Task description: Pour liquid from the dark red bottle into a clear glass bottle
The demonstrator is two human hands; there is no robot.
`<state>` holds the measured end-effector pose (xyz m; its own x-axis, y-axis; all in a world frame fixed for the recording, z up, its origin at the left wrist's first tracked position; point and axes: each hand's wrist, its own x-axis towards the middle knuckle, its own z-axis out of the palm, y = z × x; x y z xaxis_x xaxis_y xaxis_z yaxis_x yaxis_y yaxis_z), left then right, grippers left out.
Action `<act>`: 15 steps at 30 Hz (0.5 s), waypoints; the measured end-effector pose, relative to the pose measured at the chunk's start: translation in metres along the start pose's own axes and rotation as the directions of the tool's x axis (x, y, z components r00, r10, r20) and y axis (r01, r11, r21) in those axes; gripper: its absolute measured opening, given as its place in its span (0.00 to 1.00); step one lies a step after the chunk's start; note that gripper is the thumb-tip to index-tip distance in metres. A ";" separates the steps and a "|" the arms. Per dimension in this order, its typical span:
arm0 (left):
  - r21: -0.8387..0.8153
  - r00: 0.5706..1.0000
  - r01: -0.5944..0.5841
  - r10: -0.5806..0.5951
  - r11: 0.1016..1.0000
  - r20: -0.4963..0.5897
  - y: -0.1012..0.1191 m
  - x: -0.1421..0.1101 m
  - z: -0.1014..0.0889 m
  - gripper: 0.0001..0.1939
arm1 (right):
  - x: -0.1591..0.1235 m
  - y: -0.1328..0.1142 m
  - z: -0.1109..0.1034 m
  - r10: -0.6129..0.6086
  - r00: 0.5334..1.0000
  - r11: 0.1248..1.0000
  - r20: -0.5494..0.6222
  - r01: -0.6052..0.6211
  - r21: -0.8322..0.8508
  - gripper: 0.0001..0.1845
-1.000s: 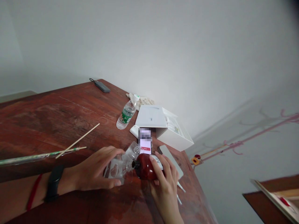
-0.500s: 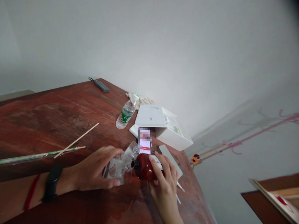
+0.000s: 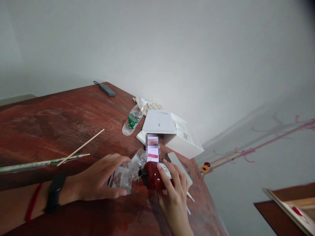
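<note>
**Amber bottle tipped neck to neck with a clear one, a hand on each**

Taking the amber bottle point(image 3: 153, 178) as the centre of the clock, it lies tilted nearly on its side above the bench point(image 3: 49, 121), its black-rimmed neck pointing to nine o'clock. The right hand point(image 3: 173, 190) grips it from four o'clock, fingers curled over the pale label. At nine, the left hand point(image 3: 99, 180) cups a clear plastic bottle point(image 3: 121, 180), thumb low and fingers high, its neck turned toward the amber one. Whether the two rims touch or only sit just apart is too small to tell.

Another clear bottle point(image 3: 136, 159) leans close by at ten. A phone point(image 3: 153, 150) lies at twelve, a white box point(image 3: 159, 123) at one, a grey flat case point(image 3: 182, 166) between two and three. A labelled water bottle point(image 3: 133, 121) stands at eleven, and a thin wooden stick point(image 3: 81, 147) lies toward ten.

The amber bottle looks smooth and glossy, so it would likely turn in a damp palm; the label at its belly seems the surest hold. How full it is cannot be seen. The clear bottle looks light, thin-walled and easily dented: a loose grip around the body, near its shoulder, should steady it without squeezing.
</note>
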<state>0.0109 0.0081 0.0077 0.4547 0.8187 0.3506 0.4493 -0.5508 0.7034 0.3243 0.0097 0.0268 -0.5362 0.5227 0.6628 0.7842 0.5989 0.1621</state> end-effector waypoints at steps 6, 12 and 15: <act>0.003 1.000 0.020 -0.021 1.000 0.012 0.000 0.000 0.000 0.38 | 0.002 -0.006 -0.002 0.075 0.997 0.997 0.001 -0.075 0.026 0.31; 0.002 1.000 0.011 -0.011 1.000 -0.010 -0.001 0.000 0.001 0.38 | 0.000 -0.001 -0.001 0.028 1.000 1.000 0.004 -0.028 0.013 0.31; 0.011 1.000 0.016 -0.016 1.000 -0.008 -0.001 -0.001 0.001 0.38 | 0.000 -0.002 -0.001 0.034 0.999 0.999 0.005 -0.034 0.010 0.31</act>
<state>0.0111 0.0075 0.0062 0.4412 0.8288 0.3442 0.4650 -0.5392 0.7022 0.3231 0.0077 0.0275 -0.5105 0.5458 0.6644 0.7989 0.5868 0.1318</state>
